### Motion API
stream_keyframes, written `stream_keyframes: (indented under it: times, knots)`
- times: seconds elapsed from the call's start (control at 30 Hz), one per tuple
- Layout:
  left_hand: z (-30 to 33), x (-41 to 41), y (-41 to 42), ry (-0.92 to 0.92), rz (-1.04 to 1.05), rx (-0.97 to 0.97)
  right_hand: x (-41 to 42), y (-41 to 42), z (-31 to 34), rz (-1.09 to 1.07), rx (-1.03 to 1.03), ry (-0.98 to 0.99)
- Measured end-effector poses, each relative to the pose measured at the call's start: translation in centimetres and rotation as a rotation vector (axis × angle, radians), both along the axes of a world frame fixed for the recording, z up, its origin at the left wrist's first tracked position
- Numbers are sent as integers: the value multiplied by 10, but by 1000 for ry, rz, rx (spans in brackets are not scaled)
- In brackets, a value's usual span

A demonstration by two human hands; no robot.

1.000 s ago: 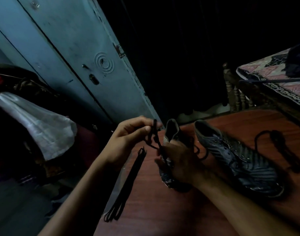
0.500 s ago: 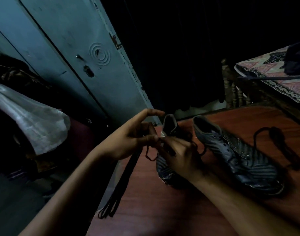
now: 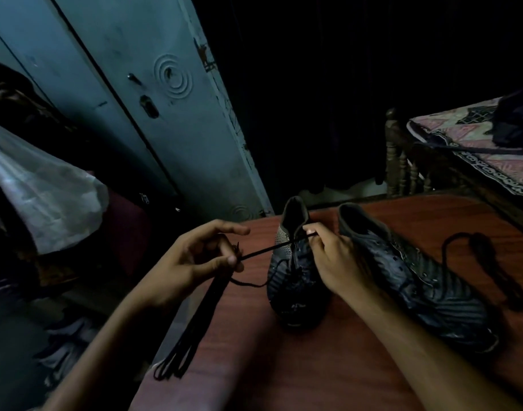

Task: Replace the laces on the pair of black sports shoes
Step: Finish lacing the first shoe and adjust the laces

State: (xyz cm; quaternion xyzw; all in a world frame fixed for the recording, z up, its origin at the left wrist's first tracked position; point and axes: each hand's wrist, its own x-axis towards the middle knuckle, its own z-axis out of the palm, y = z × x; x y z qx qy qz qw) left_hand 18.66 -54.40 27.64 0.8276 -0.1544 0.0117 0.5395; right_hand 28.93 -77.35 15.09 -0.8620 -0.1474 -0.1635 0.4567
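Shoes: the one being worked on (image 3: 295, 271) sat on the surface (image 3: 328, 366) directly under and between the two hands, heel end pointing away from the person. The second shoe (image 3: 414, 280) lay just right of the right hand, same orientation, no lace visible in it as far as I could tell.

Left hand (image 3: 195, 262) pinched a thin black lace (image 3: 272, 247) between thumb and fingers, forefinger sticking out straight. A bundle of lace strands (image 3: 189, 330) hung down from that same hand past the surface edge. Right hand (image 3: 334, 262) rested on the shoe's throat and pinched the other end of the taut run near the top eyelets. Lace was stretched tight between the hands; a slack loop drooped below the left hand toward the shoe.

Judged step: lacing or unlacing at the upper eyelets of the first shoe. Couldn't tell which. Another dark lace coil (image 3: 491, 262) lay on the surface well right of the right hand, beyond the second shoe.

Next move probably needs the lace tip found and fed through an eyelet, or pulled clear, with the right hand steadying the shoe.

Hard to make out: very dim light, black lace on black shoe, eyelets not readable. Right fingertips partly hid the contact point. Whether the hanging bundle was the same lace or a separate one was unclear. Second shoe's toe sat in shadow.
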Motion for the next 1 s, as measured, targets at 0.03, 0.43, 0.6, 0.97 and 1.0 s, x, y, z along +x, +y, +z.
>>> stream_keyframes:
  times: [0.03,0.43,0.6,0.97,1.0]
  knots:
    - [-2,0,4,3,6,-11,1,0,0,-6,23,2]
    - [-79,50,14,-184,191,319,4,6,-9,128,194,-150]
    - [-103,94,-18,-384,191,380,5,3,-10,117,241,-158]
    - [-140,112,-27,-363,130,355,4,2,-10,32,82,-123]
    - [-142,114,-28,-349,131,334,4,2,-10,19,55,-131]
